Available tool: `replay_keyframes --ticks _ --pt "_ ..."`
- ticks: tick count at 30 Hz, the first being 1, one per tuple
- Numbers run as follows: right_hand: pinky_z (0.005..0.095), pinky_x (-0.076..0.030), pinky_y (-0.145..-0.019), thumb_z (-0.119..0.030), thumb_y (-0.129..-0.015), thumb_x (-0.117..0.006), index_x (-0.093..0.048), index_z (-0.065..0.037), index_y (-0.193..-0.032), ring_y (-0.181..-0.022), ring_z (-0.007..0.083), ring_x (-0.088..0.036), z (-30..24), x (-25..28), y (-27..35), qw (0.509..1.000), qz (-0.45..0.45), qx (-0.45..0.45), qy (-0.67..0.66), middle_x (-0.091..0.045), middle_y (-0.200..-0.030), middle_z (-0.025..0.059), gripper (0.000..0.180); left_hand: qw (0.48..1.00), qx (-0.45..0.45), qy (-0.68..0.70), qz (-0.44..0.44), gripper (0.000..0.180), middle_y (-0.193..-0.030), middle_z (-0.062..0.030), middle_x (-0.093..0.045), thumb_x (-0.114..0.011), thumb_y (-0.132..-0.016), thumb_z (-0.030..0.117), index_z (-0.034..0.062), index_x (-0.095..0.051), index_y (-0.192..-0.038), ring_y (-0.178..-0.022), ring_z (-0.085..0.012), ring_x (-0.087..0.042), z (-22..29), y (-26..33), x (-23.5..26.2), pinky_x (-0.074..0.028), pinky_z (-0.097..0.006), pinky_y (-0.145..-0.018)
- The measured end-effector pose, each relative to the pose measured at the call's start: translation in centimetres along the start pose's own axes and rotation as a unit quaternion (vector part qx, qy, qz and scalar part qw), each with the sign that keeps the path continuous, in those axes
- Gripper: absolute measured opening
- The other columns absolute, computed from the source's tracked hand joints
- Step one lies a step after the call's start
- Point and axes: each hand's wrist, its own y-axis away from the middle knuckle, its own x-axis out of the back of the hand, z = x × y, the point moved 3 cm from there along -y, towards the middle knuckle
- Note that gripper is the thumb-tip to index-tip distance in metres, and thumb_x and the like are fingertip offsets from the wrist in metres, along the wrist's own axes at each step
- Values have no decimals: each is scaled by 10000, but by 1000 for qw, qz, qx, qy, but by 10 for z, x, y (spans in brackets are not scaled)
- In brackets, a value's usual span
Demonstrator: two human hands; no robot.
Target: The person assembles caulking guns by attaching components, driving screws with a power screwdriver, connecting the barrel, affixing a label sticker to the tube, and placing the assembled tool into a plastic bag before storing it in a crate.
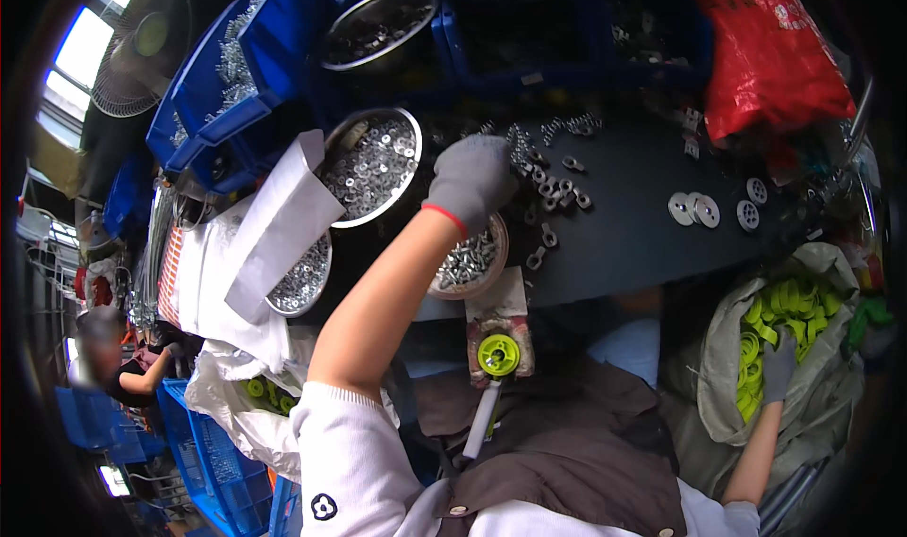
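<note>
My left hand (471, 184), in a grey glove with a red cuff, reaches over the dark table beside a pile of small metal link pieces (556, 191). Its fingers curl down, and whatever they hold is hidden. My right hand (780, 365), also gloved in grey, is inside a sack (723, 348) of lime-green plastic parts (798, 303). Its fingers look stretched out among the parts. In front of my apron, a lime-green round piece (498, 355) with a white handle-like bar (483, 419) rests on a small fixture (518, 327).
Below my left hand stands a round tub of screws (470, 261). Bowls of washers (371, 170) and small metal parts (304, 280) are at left. Metal discs (704, 211) lie at right, below a red bag (770, 60). Blue bins (267, 55) line the back. Another person (132, 372) works far left.
</note>
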Motion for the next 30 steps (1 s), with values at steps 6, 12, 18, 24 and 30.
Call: replay_keyframes --ticks 6,12,18,24,30 --pt "397 -412 -965 -173 -858 -610 -547 -34 -1253 -1149 358 -515 63 12 2 985 112 105 77 -515 -1271 205 423 965 -79 155 198 206 -947 -160 -657 -623 -794 111 35 -631 -984 -845 -331 -641 -6 39 26 -513 -401 -756" --pt "351 -402 -1002 -140 -990 -391 -417 59 -1367 -1240 294 -482 -93 103 30 955 185 86 -217 -428 -1411 195 427 844 -74 532 23 257 -948 -107 -652 -643 -788 -15 -3 -625 -1044 -839 -176 -633 8 185 48 -490 -278 -753" --pt "250 -501 -760 -23 -847 -546 -597 -27 -1040 -826 109 -593 -377 169 113 718 -134 230 -642 -612 -970 55 200 958 -155 242 19 349 -1004 -127 -623 -725 -729 110 53 -630 -1060 -874 -293 -610 24 206 -1 -498 -362 -787" --pt "393 -490 -759 -158 -743 -678 -635 -38 -905 -857 310 -611 -498 137 154 776 -58 536 -327 -613 -944 126 206 912 -55 391 106 899 -1282 -181 -494 -884 -525 273 -5 -491 -1284 -1200 -333 -489 26 217 -11 -402 -396 -1015" --pt "406 -474 -834 -245 -813 -637 -635 -23 -1009 -947 336 -596 -454 136 76 829 32 412 -376 -620 -1012 153 296 915 -47 381 122 769 -1215 -152 -555 -865 -552 223 18 -532 -1214 -1151 -325 -520 18 217 -37 -416 -407 -987"
